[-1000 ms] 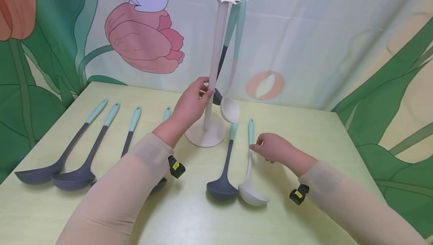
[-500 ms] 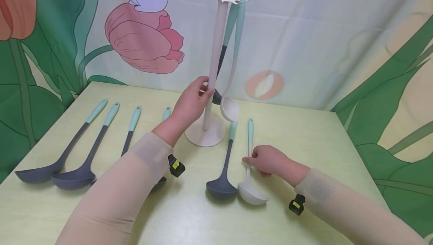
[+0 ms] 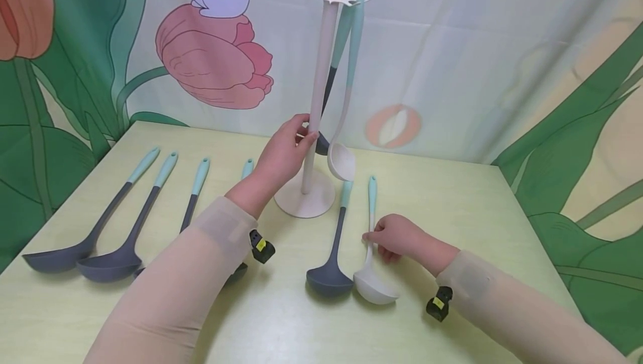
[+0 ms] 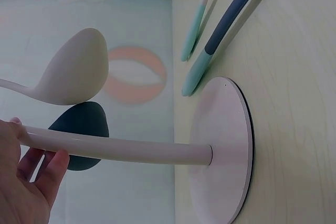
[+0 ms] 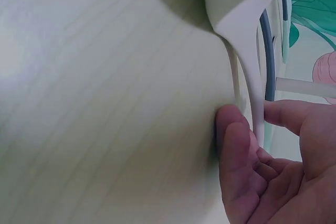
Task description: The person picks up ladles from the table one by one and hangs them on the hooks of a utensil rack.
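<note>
My left hand [image 3: 285, 154] grips the pole of a white utensil stand [image 3: 321, 73], thumb and fingers round it in the left wrist view. From the stand's top hooks hang a white ladle [image 3: 342, 162] and a dark ladle [image 3: 329, 87], both with mint handles. On the table, my right hand [image 3: 399, 238] pinches the stem of another white ladle [image 3: 374, 287] between thumb and fingers. In the right wrist view the thumb lies against the stem [image 5: 255, 90]. Just left of it lies a dark blue ladle [image 3: 330, 280], apart from the hand.
Several dark ladles [image 3: 108, 266] with mint handles lie at the left of the table [image 3: 452, 196], some partly hidden by the left arm. Behind the table hangs a printed curtain [image 3: 452, 62]. The stand's round base [image 3: 291, 202] sits near the back.
My right hand has moved down the white ladle, from beside its mint handle to the white stem, and its fingers have closed in. The left hand stays on the pole.
</note>
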A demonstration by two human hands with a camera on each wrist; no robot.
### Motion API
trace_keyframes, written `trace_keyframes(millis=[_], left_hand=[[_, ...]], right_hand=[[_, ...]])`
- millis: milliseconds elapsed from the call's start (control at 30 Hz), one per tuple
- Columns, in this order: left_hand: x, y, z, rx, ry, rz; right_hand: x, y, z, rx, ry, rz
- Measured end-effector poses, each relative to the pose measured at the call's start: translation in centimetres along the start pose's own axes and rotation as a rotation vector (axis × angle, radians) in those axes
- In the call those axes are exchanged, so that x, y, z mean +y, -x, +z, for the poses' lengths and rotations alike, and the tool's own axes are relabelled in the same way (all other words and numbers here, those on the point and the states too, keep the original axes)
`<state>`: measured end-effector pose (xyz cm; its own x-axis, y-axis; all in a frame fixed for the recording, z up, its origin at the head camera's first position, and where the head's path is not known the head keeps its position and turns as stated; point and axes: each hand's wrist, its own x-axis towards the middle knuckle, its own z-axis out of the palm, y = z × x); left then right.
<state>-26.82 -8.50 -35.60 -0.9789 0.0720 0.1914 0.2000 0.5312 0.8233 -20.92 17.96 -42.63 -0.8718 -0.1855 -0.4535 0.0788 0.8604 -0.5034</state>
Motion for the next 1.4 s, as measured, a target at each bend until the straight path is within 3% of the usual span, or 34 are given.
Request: trace_keyframes(millis=[367, 800, 1400], left_hand=[[0.0, 0.1, -0.1, -0.004, -0.001, 0.023], [0.0, -0.1, 0.0, -0.007, 0.001, 0.018], [-0.1, 0.0, -0.1, -0.007, -0.005, 0.026]], right_hand=[[0.6, -0.4, 0.2, -0.012, -0.194, 0.048], [1.3, -0.3, -0.1, 0.004, -0.279, 0.037], [0.5, 1.5, -3.9, 0.157, -0.365, -0.144]])
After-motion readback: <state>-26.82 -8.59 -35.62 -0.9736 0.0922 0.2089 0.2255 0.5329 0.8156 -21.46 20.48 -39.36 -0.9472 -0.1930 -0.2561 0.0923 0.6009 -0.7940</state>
